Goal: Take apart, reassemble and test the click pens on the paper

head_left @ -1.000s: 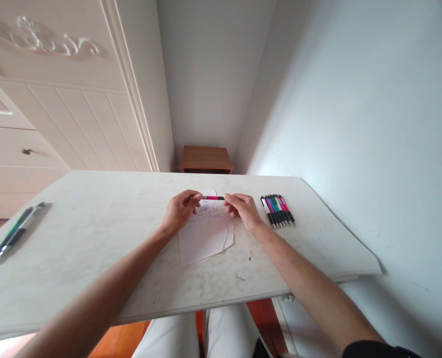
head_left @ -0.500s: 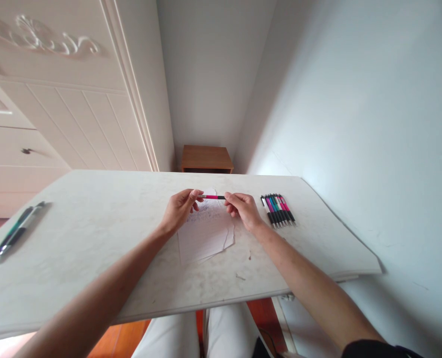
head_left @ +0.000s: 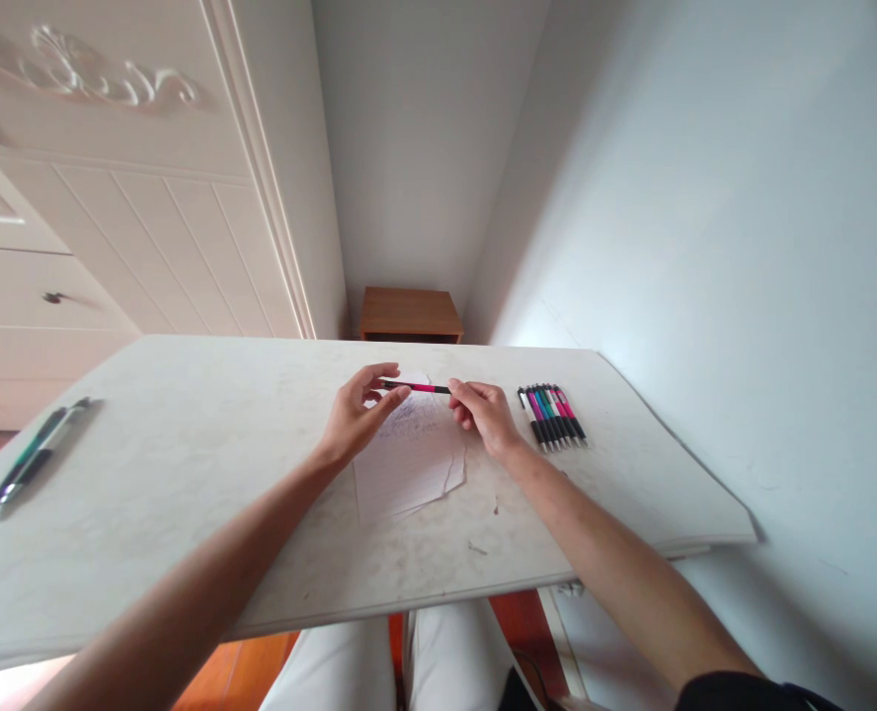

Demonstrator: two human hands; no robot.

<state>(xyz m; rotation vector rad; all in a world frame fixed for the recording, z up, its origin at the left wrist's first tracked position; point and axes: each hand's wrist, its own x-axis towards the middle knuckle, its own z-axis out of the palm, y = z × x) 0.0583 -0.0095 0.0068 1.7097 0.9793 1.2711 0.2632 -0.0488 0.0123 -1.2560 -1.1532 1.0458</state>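
Note:
A pink and black pen is held level just above a scribbled sheet of white paper on the pale table. My right hand pinches the pen's right end. My left hand has its fingers spread around the pen's left end, with the fingertips at or near the tip. A row of several pens in pink, teal and black lies just right of my right hand.
Two pens lie at the table's left edge. A white carved cabinet stands at the left. A small wooden stand sits behind the table, and a pale wall runs along the right.
My left hand's fingers have opened from a pinch on the pen's left end and now spread around it. The pen's left end has risen slightly. My right hand stays put.

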